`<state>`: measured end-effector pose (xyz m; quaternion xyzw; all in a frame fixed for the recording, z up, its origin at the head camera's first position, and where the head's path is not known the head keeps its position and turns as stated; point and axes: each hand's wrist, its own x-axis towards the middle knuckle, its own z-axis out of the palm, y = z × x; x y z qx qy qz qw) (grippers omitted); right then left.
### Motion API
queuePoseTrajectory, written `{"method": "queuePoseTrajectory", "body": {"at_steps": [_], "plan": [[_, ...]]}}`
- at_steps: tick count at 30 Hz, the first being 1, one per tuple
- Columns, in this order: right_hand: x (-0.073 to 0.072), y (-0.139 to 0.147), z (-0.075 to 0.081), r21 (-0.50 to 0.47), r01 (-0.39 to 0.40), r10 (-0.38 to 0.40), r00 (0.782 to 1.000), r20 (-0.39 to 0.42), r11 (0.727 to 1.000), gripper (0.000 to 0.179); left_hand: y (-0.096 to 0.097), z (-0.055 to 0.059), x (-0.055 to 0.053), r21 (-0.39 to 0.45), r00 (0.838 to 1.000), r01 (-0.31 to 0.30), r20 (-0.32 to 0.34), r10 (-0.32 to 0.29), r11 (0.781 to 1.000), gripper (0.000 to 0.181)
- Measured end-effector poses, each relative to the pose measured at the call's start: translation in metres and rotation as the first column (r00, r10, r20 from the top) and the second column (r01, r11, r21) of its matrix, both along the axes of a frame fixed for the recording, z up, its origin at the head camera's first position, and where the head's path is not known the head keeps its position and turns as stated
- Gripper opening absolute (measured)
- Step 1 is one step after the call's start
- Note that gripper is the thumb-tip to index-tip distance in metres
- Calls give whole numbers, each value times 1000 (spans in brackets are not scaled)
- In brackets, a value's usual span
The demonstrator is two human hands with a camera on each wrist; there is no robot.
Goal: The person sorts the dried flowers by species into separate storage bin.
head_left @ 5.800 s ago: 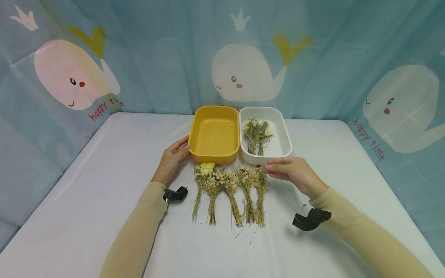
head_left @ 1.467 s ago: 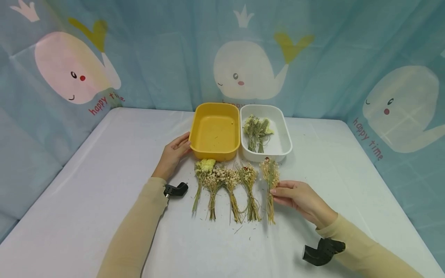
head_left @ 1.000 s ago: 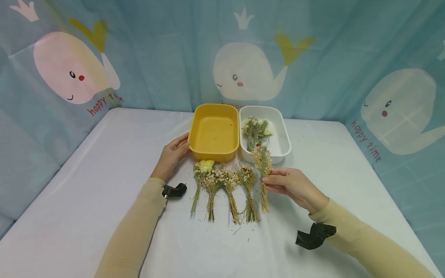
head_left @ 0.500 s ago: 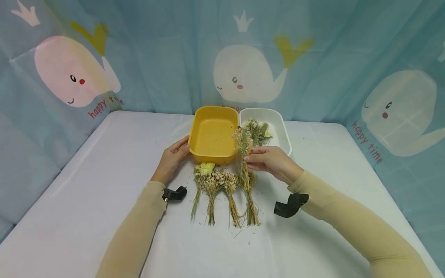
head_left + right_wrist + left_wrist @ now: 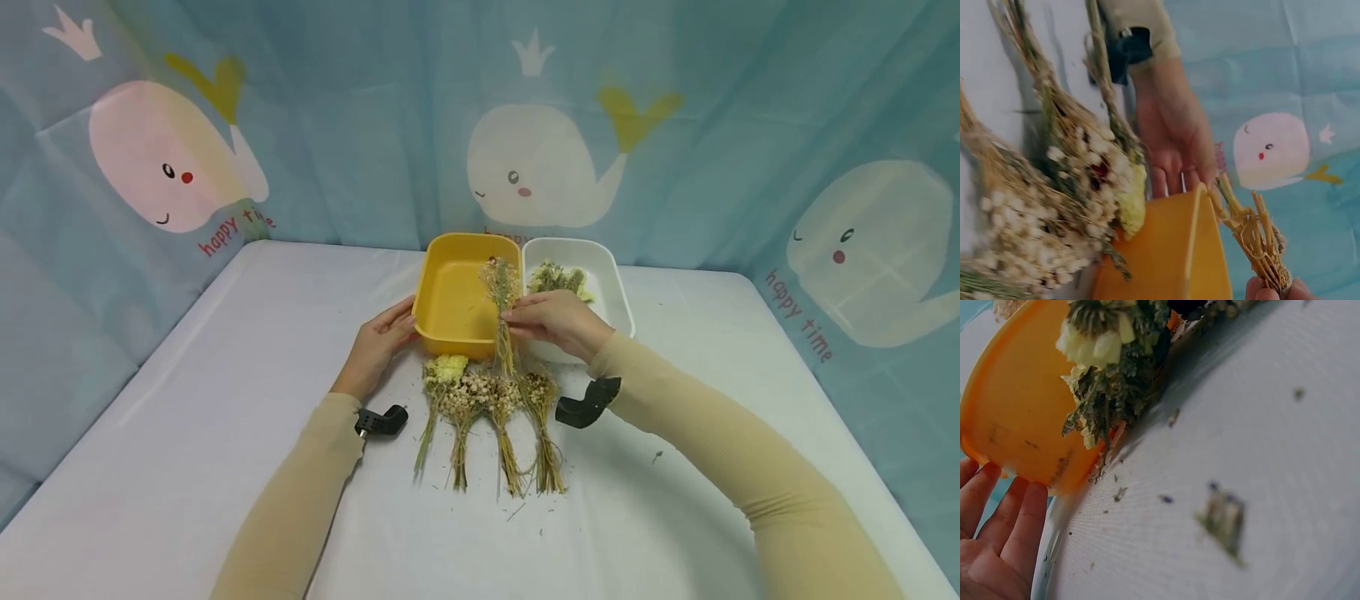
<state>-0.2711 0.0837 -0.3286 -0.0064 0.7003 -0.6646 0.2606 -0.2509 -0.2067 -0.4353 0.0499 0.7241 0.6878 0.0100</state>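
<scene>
My right hand [image 5: 558, 319] pinches a bunch of dried flowers [image 5: 502, 287] by its stems, blossoms upward. The bunch is held over the right part of the yellow bin [image 5: 450, 346]. In the right wrist view only the fingertips [image 5: 1266, 294] show, gripping the tied stems [image 5: 1254, 240]. My left hand [image 5: 377, 346] touches the bin's left side with fairly straight fingers, seen in the left wrist view as fingers [image 5: 1025, 519] against the orange wall. In front of the bin lie several dried bunches, among them one with a yellow head [image 5: 447, 367] and one at the right end [image 5: 543, 417].
A white bin [image 5: 618, 292] stands against the yellow one's right side, with dried flower bunches [image 5: 558, 279] in it, partly hidden by my right hand. Plant crumbs [image 5: 516, 512] are scattered on the white tablecloth [image 5: 225, 375]. A blue curtain [image 5: 360, 125] closes off the back.
My right hand took the rightmost bunch from the row, lifted it and carried it leftward and away, past the white bin to above the yellow one. The left hand stays put.
</scene>
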Motion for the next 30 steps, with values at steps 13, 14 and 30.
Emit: {"method": "queuePoseTrajectory", "body": {"at_steps": [13,14,30], "plan": [[-36,-31,5,-65,117,-114,992,47,991,40,6,2,-9,25,1000,2,-3,-2,1000,60],[-38,-34,5,-75,129,-124,990,63,989,41,6,2,-9,19,1000,1,-2,-1,1000,60],[-67,-79,-21,-35,191,-187,979,82,981,33,1,0,-4,-24,1000,-23,7,24,999,63]]}}
